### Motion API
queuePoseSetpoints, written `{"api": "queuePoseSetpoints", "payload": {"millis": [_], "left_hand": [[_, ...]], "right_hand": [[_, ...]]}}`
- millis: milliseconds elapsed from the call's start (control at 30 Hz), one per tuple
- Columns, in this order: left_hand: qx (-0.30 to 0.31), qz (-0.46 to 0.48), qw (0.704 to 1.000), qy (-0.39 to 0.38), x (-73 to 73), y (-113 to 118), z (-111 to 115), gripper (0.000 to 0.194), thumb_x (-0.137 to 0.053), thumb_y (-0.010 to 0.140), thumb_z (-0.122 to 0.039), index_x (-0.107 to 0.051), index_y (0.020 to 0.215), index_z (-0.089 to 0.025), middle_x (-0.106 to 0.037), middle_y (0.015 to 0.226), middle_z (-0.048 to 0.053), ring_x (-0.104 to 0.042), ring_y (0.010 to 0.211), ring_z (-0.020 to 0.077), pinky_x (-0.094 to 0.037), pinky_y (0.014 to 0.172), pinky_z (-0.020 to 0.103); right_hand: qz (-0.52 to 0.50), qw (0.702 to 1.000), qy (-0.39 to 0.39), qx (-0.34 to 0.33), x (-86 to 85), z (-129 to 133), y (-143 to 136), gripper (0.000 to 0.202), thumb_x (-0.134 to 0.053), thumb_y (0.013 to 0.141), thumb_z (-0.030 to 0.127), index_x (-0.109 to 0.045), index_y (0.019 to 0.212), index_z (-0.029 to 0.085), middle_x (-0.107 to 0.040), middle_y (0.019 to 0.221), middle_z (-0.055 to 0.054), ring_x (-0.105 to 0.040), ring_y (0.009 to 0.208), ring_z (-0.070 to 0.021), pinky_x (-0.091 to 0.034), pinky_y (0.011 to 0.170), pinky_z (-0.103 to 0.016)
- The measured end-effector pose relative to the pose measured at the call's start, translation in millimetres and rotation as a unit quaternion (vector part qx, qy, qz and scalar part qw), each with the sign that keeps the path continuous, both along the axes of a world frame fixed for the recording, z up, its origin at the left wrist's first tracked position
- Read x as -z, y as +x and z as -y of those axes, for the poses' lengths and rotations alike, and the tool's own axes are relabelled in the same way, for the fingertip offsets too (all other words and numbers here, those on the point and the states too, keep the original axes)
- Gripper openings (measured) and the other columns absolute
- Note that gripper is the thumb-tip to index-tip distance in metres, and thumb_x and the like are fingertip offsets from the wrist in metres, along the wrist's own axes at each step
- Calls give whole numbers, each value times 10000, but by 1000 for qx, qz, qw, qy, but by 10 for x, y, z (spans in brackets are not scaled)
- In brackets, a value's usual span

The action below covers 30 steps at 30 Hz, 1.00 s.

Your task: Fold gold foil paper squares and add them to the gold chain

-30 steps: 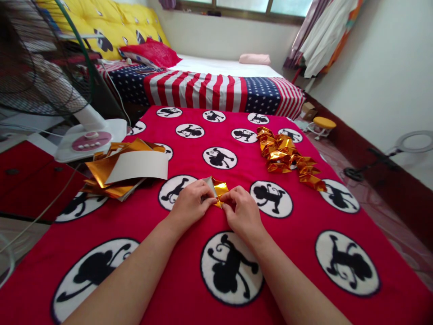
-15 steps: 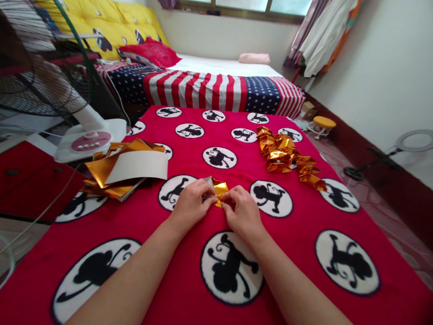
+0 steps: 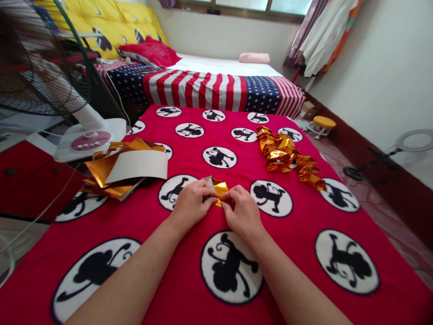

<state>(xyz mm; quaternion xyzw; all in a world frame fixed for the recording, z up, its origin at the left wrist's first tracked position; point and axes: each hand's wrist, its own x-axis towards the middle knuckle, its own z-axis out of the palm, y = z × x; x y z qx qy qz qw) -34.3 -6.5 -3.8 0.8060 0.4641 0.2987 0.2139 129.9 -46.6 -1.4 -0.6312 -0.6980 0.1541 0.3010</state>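
Observation:
A small piece of folded gold foil paper [image 3: 221,186] lies on the red cloth [image 3: 176,280] in front of me, its grey-white back showing at the upper left. My left hand [image 3: 193,199] pinches its left edge between thumb and fingers. From the other side, my right hand [image 3: 241,205] pinches the near right edge, the two hands almost touching. To the left rests a stack of gold foil sheets [image 3: 101,169], with one sheet's white back [image 3: 138,167] uppermost. Several folded gold foil pieces [image 3: 280,151] sit in a heap at the far right.
A white fan [image 3: 88,131] stands left of the cloth, by a red cabinet [image 3: 37,180]. A bed with a striped, starred cover [image 3: 203,88] lies beyond. On the floor at right are a yellow stool [image 3: 324,122] and a ring-light stand [image 3: 382,155].
My left fingers have shifted very slightly right along the foil paper. Both hands keep their pinch, and the stack and heap are unmoved.

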Motion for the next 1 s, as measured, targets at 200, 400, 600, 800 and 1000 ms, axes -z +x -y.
{"api": "queuePoseSetpoints", "payload": {"millis": [200, 400, 600, 800, 1000], "left_hand": [[1, 5, 1000, 7, 20, 7, 2, 99, -670, 803, -171, -751, 803, -226, -658, 822, 14, -595, 778, 156, -450, 716, 287], [-9, 88, 995, 36, -23, -51, 21, 64, -673, 811, -197, -708, 758, -200, -653, 763, 11, -587, 702, 136, -454, 670, 265], [-111, 135, 983, 58, -42, -206, -55, 113, -611, 845, -192, -716, 885, -182, -667, 862, 25, -591, 732, 127, -463, 695, 257], [-53, 161, 985, -22, 5, -405, -202, 251, -493, 857, -132, -730, 930, -175, -690, 961, 51, -638, 905, 160, -493, 790, 267], [61, 105, 989, -89, -95, -517, -227, 317, -650, 792, -210, -706, 1103, -209, -684, 1119, 63, -641, 1022, 199, -509, 883, 300]], "right_hand": [[8, 1000, -2, 7, -21, 16, -35, 34, -674, 801, 206, -687, 832, 204, -614, 881, -38, -568, 854, -199, -434, 775, -317], [14, 1000, -6, -3, -33, 19, -29, 57, -691, 796, 189, -684, 847, 213, -615, 901, -38, -572, 870, -202, -433, 791, -324], [1, 999, -13, -39, -35, -40, 78, 172, -644, 789, 79, -711, 849, 225, -631, 907, -17, -590, 806, -165, -437, 720, -283], [-1, 998, -22, -56, -74, -85, 142, 231, -633, 768, 30, -725, 838, 230, -658, 918, -5, -604, 800, -155, -437, 717, -273], [-6, 998, -18, -54, -73, -85, 144, 237, -632, 764, 32, -728, 841, 235, -665, 929, -9, -616, 820, -163, -450, 741, -278]]}}
